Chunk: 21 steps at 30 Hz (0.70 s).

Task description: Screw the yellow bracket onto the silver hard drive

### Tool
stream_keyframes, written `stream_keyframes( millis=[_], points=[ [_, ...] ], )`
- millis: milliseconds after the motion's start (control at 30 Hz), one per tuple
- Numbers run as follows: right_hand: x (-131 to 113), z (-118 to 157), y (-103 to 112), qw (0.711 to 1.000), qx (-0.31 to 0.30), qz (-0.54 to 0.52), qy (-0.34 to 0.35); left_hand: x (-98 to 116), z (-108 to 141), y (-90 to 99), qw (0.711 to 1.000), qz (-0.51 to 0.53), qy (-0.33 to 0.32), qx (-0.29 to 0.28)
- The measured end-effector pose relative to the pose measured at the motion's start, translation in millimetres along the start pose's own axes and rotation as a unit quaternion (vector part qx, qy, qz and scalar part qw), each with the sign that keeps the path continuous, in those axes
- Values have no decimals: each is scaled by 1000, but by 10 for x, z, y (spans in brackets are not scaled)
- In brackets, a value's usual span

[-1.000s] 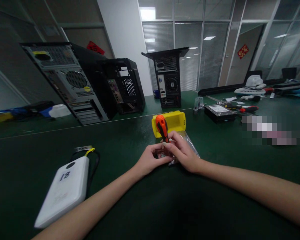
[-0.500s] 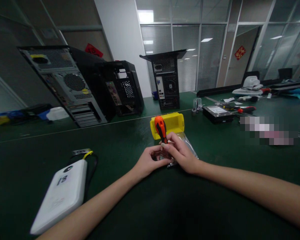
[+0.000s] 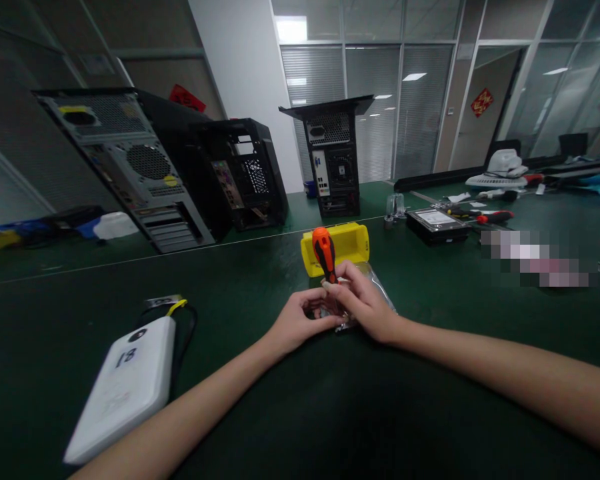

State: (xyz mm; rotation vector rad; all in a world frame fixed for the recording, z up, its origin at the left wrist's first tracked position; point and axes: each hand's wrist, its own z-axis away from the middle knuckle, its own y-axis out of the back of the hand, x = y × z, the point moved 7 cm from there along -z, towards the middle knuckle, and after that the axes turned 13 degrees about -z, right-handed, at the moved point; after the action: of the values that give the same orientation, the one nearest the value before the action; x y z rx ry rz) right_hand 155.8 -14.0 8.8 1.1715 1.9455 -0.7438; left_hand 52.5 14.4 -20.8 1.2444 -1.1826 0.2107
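Note:
An orange-and-black screwdriver [image 3: 325,253] stands nearly upright, its handle end pointing up. My right hand [image 3: 367,307] is closed with thumb and fingers pinching the screwdriver low on its handle. Close beside it, my left hand [image 3: 300,317] has its thumb and fingers curled together near the tool's lower end; what they grip is hidden between the hands. Under and behind the right hand lies a shiny clear plastic bag [image 3: 379,288]. A yellow plastic bin [image 3: 353,241] sits just beyond both hands, its open side facing me.
A white power bank [image 3: 125,387] marked 18, with a black cable, lies at left. Several computer cases, one of them a black tower [image 3: 333,160], stand at the back. Toward the right are a hard drive [image 3: 436,223], a red-and-black tool [image 3: 495,217] and a pixelated patch.
The screwdriver handle has risen and tilted very slightly, while both hands keep almost the same place. The camera view has shifted a little.

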Motion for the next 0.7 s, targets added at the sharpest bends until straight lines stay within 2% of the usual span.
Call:
stream_keyframes(
  millis=[467,700],
  points=[
    [14,11,4,1000,5,9,-4,-41,-8,-21,1000,7,-3,1],
    [-1,28,-3,1000,8,13,9,13,-3,-10,1000,-18,-4,0]
  ],
)
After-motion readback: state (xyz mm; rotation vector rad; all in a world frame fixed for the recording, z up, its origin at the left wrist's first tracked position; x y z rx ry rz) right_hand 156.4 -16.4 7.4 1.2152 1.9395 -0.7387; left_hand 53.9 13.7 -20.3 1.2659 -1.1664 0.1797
